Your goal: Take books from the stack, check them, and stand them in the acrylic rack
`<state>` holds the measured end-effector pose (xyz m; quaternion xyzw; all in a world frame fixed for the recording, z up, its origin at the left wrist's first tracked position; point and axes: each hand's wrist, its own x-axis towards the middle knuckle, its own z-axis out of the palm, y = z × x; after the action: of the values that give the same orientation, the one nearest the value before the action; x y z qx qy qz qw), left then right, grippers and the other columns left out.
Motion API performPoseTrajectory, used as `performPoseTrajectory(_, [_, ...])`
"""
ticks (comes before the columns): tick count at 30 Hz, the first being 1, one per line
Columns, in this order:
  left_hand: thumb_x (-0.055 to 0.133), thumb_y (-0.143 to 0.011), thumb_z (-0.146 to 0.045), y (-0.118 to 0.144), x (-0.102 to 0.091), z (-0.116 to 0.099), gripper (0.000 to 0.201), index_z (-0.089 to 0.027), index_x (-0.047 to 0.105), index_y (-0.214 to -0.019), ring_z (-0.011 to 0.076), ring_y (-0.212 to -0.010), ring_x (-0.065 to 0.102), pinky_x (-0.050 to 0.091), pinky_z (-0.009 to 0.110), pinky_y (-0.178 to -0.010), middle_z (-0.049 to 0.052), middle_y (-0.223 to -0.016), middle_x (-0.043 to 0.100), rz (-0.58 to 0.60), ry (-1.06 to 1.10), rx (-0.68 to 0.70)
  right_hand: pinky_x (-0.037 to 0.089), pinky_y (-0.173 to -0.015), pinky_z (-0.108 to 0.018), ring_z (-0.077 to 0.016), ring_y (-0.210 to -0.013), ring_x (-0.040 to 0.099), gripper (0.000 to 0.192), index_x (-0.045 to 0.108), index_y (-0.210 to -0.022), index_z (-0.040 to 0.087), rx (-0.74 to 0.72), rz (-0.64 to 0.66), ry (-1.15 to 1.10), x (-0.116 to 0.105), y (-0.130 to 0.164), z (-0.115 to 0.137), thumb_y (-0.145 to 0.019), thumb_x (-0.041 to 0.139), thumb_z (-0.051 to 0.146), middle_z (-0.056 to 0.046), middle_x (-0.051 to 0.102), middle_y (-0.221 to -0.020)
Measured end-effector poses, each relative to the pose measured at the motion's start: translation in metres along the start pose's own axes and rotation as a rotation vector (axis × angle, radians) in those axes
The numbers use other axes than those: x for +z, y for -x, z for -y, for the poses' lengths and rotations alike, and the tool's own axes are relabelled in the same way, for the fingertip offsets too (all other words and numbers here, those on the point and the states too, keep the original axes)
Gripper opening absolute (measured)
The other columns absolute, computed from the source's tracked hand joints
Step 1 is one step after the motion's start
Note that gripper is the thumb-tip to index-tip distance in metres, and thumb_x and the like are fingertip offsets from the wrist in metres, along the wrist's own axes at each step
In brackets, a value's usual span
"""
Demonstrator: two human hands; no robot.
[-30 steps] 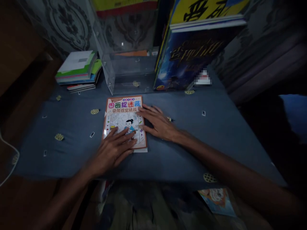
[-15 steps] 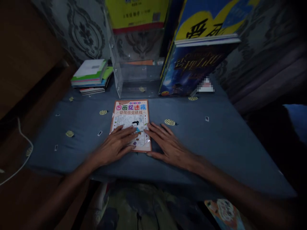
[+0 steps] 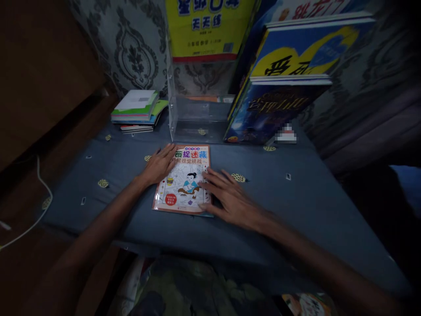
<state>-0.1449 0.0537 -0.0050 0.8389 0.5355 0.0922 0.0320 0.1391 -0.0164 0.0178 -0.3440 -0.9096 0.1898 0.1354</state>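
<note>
A children's picture book (image 3: 187, 188) lies on the blue tablecloth, its cover showing colourful Chinese characters and a seated cartoon figure in blue. My left hand (image 3: 160, 163) rests on the book's upper left corner and edge, fingers stretched out and pointing away from me. Over the lower right edge lies my right hand (image 3: 232, 197), its fingers spread with the tips on the cover. Neither hand is closed around the book.
Behind the book stands a clear acrylic rack (image 3: 197, 115). Tall upright books (image 3: 279, 105) fill its right side, and a yellow book (image 3: 207, 37) stands at its back. A stack of books (image 3: 136, 107) sits at the back left. A white cable (image 3: 41, 175) hangs at the left.
My left hand has slid from the middle of the cover up to its upper left corner, uncovering the cartoon figure. My right hand stays at the right edge. The camera view has shifted.
</note>
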Motion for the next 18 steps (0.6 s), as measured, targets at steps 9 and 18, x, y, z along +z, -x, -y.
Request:
performPoseTrajectory(9, [0.036,-0.104,-0.034,0.000,0.001,0.000,0.054,-0.010,0.039,-0.152,0.0261,-0.152,0.031,0.028,0.049,-0.122,0.017,-0.161,0.036,-0.006,0.019,-0.015,0.031,-0.120,-0.054,-0.0295,-0.143,0.046,0.060,0.056,-0.143,0.022,-0.046,0.126,-0.187,-0.002,-0.102,-0.011,-0.102,0.036,0.061,-0.009,0.057,-0.149])
performPoseTrajectory(18, [0.036,-0.104,-0.032,0.002,0.002,-0.003,0.054,-0.010,0.039,-0.153,0.0270,-0.153,0.029,0.025,0.052,-0.122,0.017,-0.161,0.036,-0.017,0.034,-0.015,0.014,-0.124,-0.058,-0.0341,-0.155,0.019,0.079,0.034,-0.154,0.003,0.233,-0.150,0.113,0.042,-0.106,-0.035,-0.101,0.029,0.061,-0.024,0.029,-0.163])
